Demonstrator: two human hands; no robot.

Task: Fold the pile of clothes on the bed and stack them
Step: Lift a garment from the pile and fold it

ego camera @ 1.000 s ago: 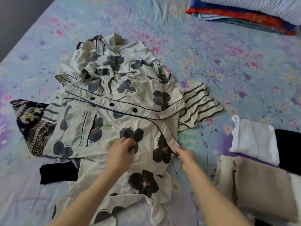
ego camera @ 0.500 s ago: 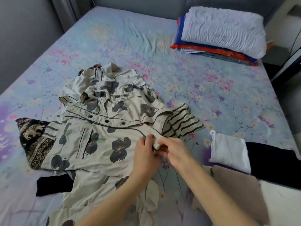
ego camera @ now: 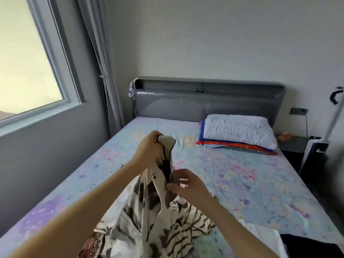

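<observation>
A cream shirt with dark flowers [ego camera: 149, 211] hangs lifted above the bed. My left hand [ego camera: 150, 149] grips its edge high up, fingers curled round the fabric. Lower down, my right hand [ego camera: 183, 185] pinches the same dark-piped edge between thumb and fingers. Under the shirt lie a cream garment with black stripes [ego camera: 189, 222] and a dark patterned cloth [ego camera: 93, 244]. At the bottom right a folded white piece [ego camera: 260, 237] and a black piece [ego camera: 309, 246] rest on the floral bed sheet [ego camera: 242, 174].
A white pillow [ego camera: 238, 130] lies on folded red and blue blankets [ego camera: 232, 146] near the grey headboard [ego camera: 204, 103]. A window [ego camera: 28, 62] and grey curtain [ego camera: 104, 71] stand on the left; a dark nightstand [ego camera: 294, 144] is on the right.
Both hands have lifted the flowered shirt off the pile by its edge, the left hand rising highest. The view has tilted up to the headboard and wall.
</observation>
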